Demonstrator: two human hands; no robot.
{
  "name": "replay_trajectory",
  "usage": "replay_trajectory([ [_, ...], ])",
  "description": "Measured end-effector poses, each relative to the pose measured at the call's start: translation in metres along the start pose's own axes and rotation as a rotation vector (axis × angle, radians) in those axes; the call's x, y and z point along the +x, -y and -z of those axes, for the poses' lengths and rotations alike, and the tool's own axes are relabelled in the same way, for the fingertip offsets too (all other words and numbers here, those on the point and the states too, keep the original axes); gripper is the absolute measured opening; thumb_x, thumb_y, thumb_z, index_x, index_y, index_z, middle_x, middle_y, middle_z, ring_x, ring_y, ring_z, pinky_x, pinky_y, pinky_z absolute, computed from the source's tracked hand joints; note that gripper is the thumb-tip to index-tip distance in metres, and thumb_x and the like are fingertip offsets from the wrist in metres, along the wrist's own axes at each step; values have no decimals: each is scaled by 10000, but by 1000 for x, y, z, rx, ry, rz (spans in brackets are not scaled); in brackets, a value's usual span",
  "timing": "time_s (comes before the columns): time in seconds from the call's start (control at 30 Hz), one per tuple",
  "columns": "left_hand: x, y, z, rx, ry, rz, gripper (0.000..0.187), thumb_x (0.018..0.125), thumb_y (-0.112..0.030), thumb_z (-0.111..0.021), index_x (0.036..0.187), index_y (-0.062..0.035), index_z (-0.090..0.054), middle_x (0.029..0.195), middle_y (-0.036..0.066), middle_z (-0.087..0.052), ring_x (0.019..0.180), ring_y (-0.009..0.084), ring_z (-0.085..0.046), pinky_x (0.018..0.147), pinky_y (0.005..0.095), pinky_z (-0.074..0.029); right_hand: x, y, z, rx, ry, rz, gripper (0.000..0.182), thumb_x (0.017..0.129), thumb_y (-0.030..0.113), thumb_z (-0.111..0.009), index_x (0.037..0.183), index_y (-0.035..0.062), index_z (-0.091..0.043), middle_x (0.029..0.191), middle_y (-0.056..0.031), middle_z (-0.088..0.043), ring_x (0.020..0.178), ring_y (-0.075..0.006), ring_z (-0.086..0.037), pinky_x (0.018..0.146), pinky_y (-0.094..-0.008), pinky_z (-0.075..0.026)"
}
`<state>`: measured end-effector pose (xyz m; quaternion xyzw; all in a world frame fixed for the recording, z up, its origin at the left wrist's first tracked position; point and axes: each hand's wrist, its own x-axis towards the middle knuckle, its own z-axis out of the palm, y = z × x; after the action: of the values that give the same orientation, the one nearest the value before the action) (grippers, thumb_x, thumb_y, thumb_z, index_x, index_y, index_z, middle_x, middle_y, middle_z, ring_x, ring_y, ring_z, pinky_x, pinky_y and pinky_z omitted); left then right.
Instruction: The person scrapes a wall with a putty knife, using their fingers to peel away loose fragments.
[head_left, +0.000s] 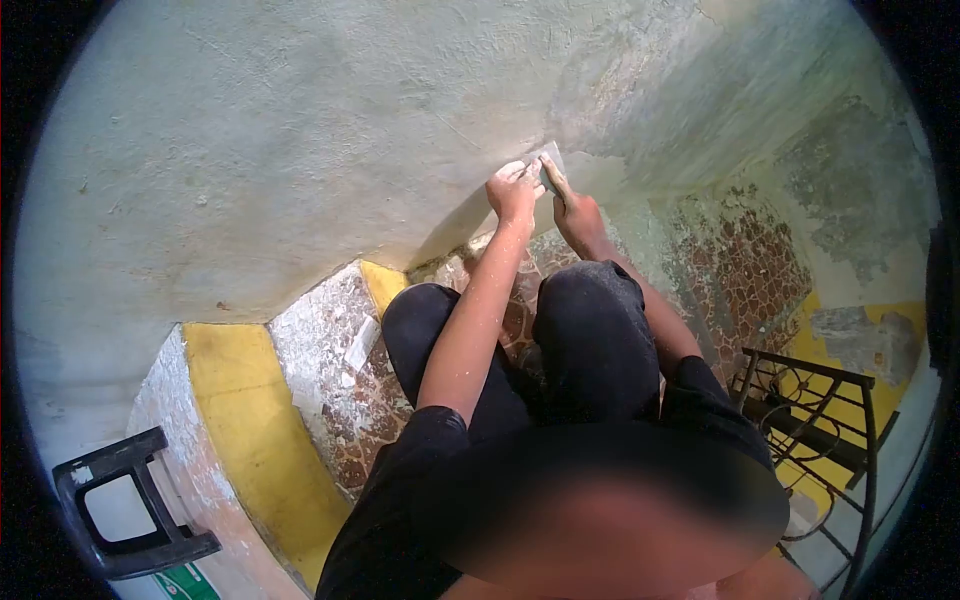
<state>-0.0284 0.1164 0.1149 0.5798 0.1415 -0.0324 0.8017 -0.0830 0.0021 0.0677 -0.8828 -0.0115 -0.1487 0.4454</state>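
Observation:
A putty knife [552, 152] with a wide, thin, pale blade lies flat against the wall near the wall's foot. My right hand [578, 215] is wrapped round its handle, with one finger stretched along the tool toward the blade. Close beside it, my left hand [514, 190] is closed, its whitish, dusty fingers curled and pressed at the blade's left side. The left fingertips are partly hidden. Rough grey-green plaster covers the wall [330, 130], with paler patches around the blade.
Steps with yellow edges [245, 400] descend at the left, strewn with white flakes [362, 343]. A black plastic frame [130, 505] stands at lower left. A black metal railing [810, 380] is at the right. Patterned tiles [745, 260] lie beyond my knees.

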Motion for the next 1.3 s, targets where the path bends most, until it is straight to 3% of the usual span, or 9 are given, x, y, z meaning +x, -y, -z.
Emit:
replay_trajectory([
  [0.3,13,9,6,27,1,22,417,904,-87,-765,1201,162,-611,1012,188,-704,796,220,-693,679,343,-639,8,-34,-20,-170,-19,17,751,932,26,-534,1547,420,-361,887,-264,-670,781,-444,-674,689,-528,-507],
  [0.67,17,12,4,39,44,14,422,908,-110,-767,1182,173,-617,966,169,-688,757,195,-668,655,333,-636,9,-15,-5,-185,-38,65,725,947,22,-538,1548,393,-373,886,-241,-673,776,-428,-672,669,-519,-506],
  [0.73,20,13,3,37,51,2,402,912,-104,-761,1169,173,-624,962,168,-688,760,196,-669,656,335,-636,11,-17,-6,-221,-43,91,762,964,65,-529,1569,451,-273,814,-229,-667,709,-416,-668,647,-538,-528],
  [0.87,19,13,2,41,34,-6,349,923,-86,-742,1135,172,-643,948,162,-688,769,200,-677,657,340,-637,11,-13,-5,-222,-38,96,770,964,58,-520,1573,451,-260,814,-230,-666,710,-419,-665,645,-541,-520],
  [0.93,17,9,2,37,31,3,336,924,-84,-738,1129,167,-649,947,162,-689,771,201,-680,658,340,-637,11,-9,-5,-149,-6,16,723,946,15,-522,1547,389,-376,1011,-249,-683,841,-444,-675,711,-528,-519],
  [1.13,12,-1,-1,27,-15,3,256,933,-70,-719,1077,138,-688,920,149,-698,756,200,-684,635,337,-636,15,-13,-14,-76,-16,40,696,944,-2,-504,1536,351,-410,1151,-228,-664,924,-452,-671,758,-520,-532],
  [1.17,11,-2,0,6,-33,-1,234,933,-67,-715,1060,129,-699,904,139,-701,748,196,-684,625,334,-635,15,-12,-17,-71,-13,42,696,944,-2,-504,1536,351,-410,1151,-228,-664,924,-452,-671,758,-520,-532],
  [1.23,9,-3,2,12,-31,-12,224,932,-65,-714,1050,125,-705,890,131,-704,739,190,-683,617,331,-634,17,-12,-23,5,-154,198,694,951,8,-506,1545,350,-396,969,-253,-681,797,-446,-673,687,-535,-520],
  [1.3,10,-4,2,40,-31,-22,201,923,-58,-721,1031,111,-717,864,112,-710,718,176,-679,608,321,-631,20,-14,-24,4,-147,201,687,949,3,-508,1543,333,-406,995,-252,-680,808,-444,-676,693,-527,-524],
])
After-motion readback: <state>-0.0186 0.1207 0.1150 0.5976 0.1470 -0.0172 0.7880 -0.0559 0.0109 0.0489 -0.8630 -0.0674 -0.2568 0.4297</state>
